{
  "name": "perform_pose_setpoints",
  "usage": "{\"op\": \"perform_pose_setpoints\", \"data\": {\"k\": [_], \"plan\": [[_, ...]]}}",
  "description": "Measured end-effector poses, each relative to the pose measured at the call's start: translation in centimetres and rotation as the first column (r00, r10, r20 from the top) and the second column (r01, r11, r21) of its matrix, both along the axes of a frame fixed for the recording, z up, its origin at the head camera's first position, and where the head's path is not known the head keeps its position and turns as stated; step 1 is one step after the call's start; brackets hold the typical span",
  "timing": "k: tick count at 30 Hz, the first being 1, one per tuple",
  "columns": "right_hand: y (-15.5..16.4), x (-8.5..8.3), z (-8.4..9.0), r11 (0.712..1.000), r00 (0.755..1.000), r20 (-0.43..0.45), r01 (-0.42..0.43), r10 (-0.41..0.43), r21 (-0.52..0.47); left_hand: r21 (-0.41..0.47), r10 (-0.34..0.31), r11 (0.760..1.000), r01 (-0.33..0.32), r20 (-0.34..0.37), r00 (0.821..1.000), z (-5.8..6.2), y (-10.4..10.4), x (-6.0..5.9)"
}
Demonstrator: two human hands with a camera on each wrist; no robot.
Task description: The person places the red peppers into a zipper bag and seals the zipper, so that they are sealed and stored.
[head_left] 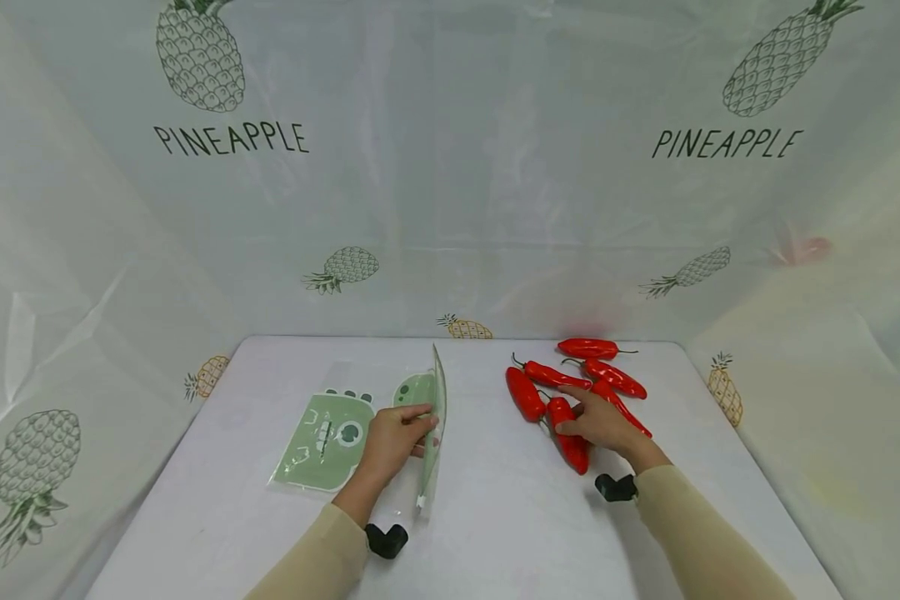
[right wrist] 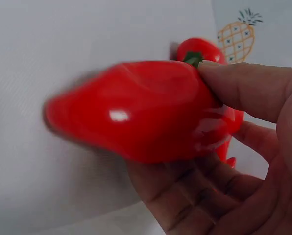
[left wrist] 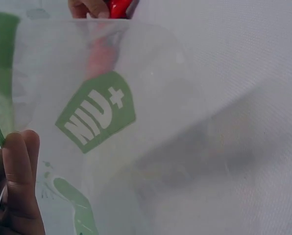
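Note:
My left hand [head_left: 392, 435] pinches the edge of a clear green-printed zip bag [head_left: 439, 392], raising one side of it. Up close in the left wrist view, thumb and fingers [left wrist: 19, 181] hold the bag film, which carries a green label [left wrist: 98, 111]. Over on the right, my right hand [head_left: 603, 421] grips a glossy red chili pepper [right wrist: 141, 112], thumb near its green stem and fingers underneath. Several other red chili peppers [head_left: 523, 395] lie close around that hand.
Left of the left hand, a second green-printed bag [head_left: 322, 454] lies flat on the white table [head_left: 487, 533]. Behind and at the sides hangs a pale curtain [head_left: 450, 192] printed with pineapples.

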State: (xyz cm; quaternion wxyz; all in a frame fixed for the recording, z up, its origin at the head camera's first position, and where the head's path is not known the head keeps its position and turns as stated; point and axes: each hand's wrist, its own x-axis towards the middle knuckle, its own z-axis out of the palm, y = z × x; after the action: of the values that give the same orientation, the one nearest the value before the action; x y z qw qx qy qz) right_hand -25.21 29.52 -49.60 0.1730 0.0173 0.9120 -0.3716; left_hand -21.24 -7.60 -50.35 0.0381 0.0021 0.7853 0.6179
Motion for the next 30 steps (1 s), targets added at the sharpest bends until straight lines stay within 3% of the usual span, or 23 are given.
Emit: {"op": "perform_pose_setpoints", "data": {"k": [6, 18, 30], "plan": [[0.2, 0.5, 0.9, 0.999, 1.000, -0.005, 0.029, -0.029, -0.042, 0.000, 0.044, 0.999, -0.044, -0.028, 0.999, -0.3, -0.1, -0.1], [-0.6, 1.8, 1.6, 0.983, 0.990, -0.100, 0.085, -0.102, -0.160, 0.075, 0.087, 0.994, -0.083, -0.047, 0.995, -0.2, 0.1, -0.3], [-7.2, 3.6, 3.8, 0.953, 0.981, -0.184, 0.004, -0.062, -0.303, 0.037, 0.101, 0.994, -0.099, -0.071, 0.992, -0.1, 1.1, -0.1]]}}
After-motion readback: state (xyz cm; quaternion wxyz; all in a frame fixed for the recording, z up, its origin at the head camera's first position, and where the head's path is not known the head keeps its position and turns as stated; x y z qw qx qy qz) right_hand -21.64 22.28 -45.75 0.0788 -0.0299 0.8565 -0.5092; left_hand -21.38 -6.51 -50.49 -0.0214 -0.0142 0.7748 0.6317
